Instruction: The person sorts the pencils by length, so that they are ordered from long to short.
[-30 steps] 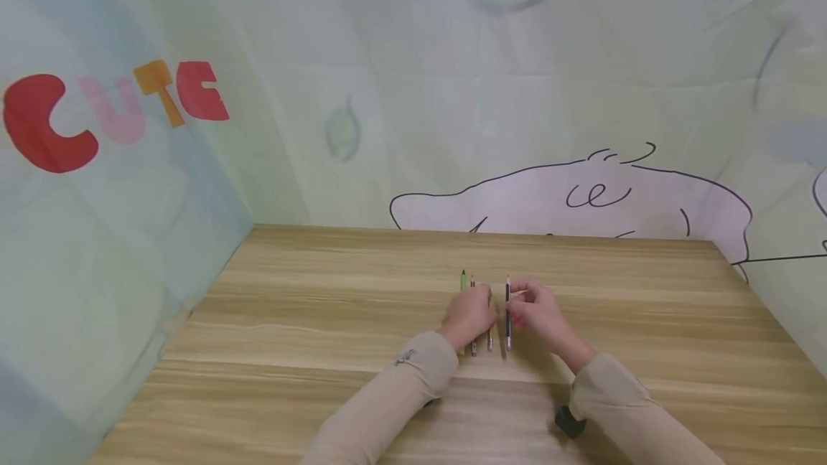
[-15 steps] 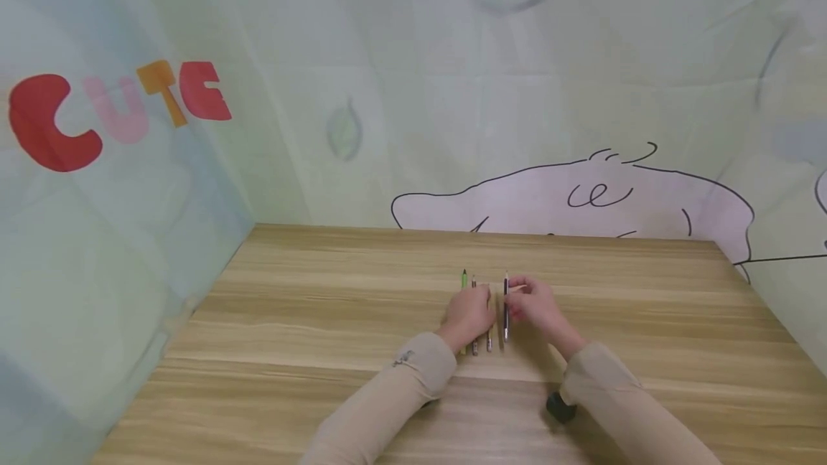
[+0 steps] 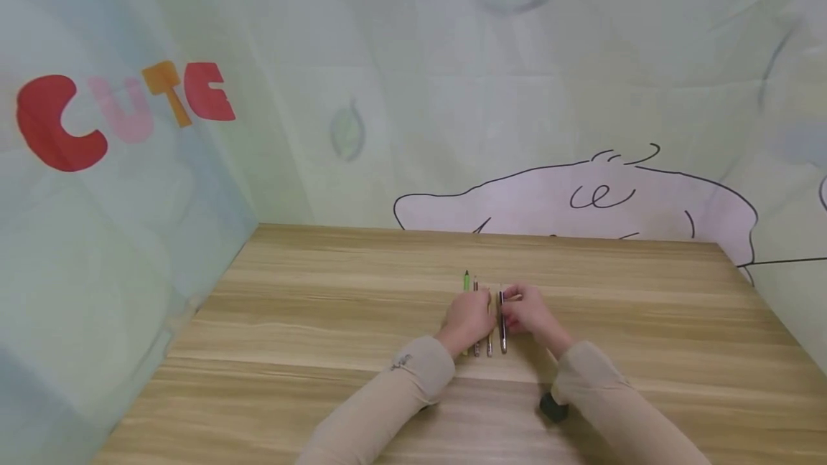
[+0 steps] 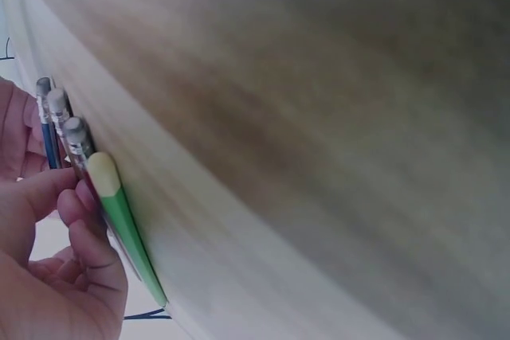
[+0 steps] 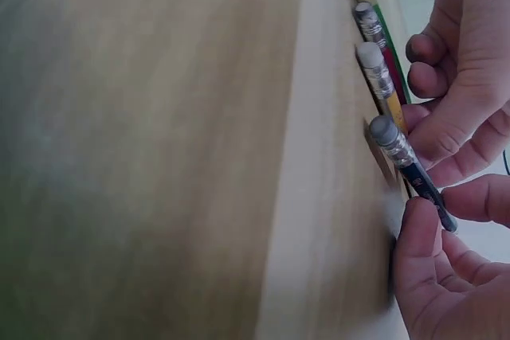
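Observation:
Several pencils lie side by side, roughly parallel, mid-table. Leftmost is a thicker green pencil (image 4: 127,224) with a pale yellow end and dark tip. Beside it come a dark red pencil (image 5: 390,61) and a yellow pencil (image 5: 394,107), both with erasers in metal bands. My left hand (image 3: 468,313) reaches over this row, thumb on the yellow pencil's right side and curled fingers toward the green one, hiding their middles. My right hand (image 3: 528,309) pinches a dark blue pencil (image 5: 416,174) between thumb and fingers, just right of the yellow one, its grey eraser toward me.
The wood-grain table (image 3: 323,271) ends at a pale cloth backdrop (image 3: 439,120) at the back and left, printed with cartoon drawings and coloured letters. A small black device (image 3: 553,407) sits beneath my right sleeve.
My right hand has brought the dark blue pencil leftward, narrowing its gap to the yellow one, and its eraser end now sits nearer me. The left hand has stayed almost in place over the row.

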Action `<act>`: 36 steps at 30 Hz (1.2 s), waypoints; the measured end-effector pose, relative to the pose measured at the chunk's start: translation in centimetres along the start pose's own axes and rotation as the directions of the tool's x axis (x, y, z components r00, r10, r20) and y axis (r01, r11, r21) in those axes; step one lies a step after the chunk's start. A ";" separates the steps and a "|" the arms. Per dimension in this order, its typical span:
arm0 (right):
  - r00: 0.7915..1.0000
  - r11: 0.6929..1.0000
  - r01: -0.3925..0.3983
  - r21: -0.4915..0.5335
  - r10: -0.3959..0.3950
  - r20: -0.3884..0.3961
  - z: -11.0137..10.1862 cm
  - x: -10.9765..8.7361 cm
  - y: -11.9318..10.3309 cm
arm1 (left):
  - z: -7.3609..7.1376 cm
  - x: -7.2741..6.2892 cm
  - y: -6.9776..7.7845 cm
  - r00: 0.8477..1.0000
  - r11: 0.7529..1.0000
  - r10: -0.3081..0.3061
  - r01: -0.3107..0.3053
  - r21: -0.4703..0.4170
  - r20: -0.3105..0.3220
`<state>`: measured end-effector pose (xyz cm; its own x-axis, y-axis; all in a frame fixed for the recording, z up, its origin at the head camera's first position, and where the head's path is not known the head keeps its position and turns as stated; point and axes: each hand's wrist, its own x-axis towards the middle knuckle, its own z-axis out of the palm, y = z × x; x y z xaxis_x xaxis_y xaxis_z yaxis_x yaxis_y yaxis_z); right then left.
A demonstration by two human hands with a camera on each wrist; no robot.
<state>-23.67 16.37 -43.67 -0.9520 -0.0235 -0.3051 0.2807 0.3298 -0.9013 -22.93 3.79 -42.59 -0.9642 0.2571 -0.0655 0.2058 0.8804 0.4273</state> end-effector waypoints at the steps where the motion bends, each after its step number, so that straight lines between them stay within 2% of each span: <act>1: 1.000 1.000 -0.001 -0.006 0.001 0.001 0.0 0.0 0.0 | 0.0 0.0 0.0 1.000 1.000 -0.001 0.001 0.003 0.002; 9: 0.999 0.994 0.000 -0.108 -0.004 -0.038 0.5 -0.4 0.0 | 0.1 -0.1 0.0 1.000 1.000 0.004 -0.004 0.000 -0.007; 15: 0.998 0.978 0.007 -0.208 -0.022 -0.067 0.7 -0.4 0.0 | 0.1 -0.1 0.1 1.000 1.000 0.004 -0.004 0.002 -0.016; 23: 0.996 0.958 0.013 -0.286 -0.037 -0.078 0.9 -0.4 0.1 | 0.0 -0.2 0.2 1.000 1.000 -0.009 0.009 0.000 -0.012; 36: 0.998 0.953 0.001 -0.302 -0.022 -0.064 0.8 -0.5 0.1 | 0.1 -0.2 0.3 1.000 0.999 -0.026 0.026 -0.019 0.003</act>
<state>-23.06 15.70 -43.85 -0.9638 0.0302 -0.2648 0.2294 0.5997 -0.7667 -22.68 4.00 -42.53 -0.9686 0.2357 -0.0795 0.1775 0.8788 0.4430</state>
